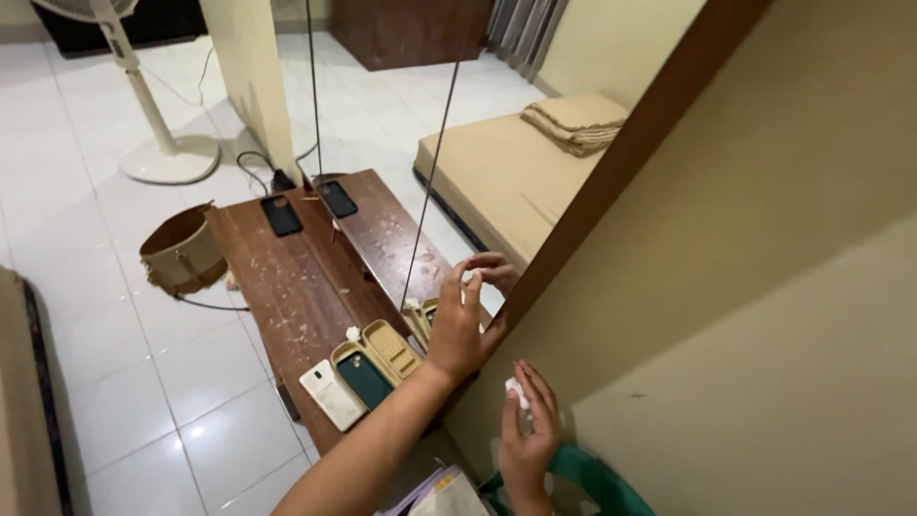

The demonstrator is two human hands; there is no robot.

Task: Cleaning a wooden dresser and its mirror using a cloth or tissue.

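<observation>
While the left hand [458, 330] reaches up against the mirror [420, 143], its fingers are loosely spread and its fingertips [457, 277] meet their own reflection on the glass, close beside the mirror's dark wooden frame [611, 162]; whether anything is pinched between those fingertips cannot be told. The right hand [528, 430] sits nearer and lower, to the right of the left forearm, fingers curled partway in around a small white wad [517, 391] (it could be cotton or tissue, too small to say) held between thumb and fingers. Below the left hand runs a long brown wooden table [287, 296], its top speckled with pale flecks. At its near end lie a white phone case [331, 394], a dark green phone case [366, 379] just beside it, and a tan ridged case [392, 349] touching that one on the right, with a small white scrap [352, 333] just beyond them. At the far end a dark phone [281, 216] lies flat, its twin showing in the mirror. On the white tiled floor to the left of the table stands a tan bag [181, 253], and farther off the base and pole of a white standing fan [158, 134]. The mirror also shows a beige mattress [497, 172] with a folded blanket [573, 122] on it. A green strap [592, 478] crosses the near edge under the right hand.
</observation>
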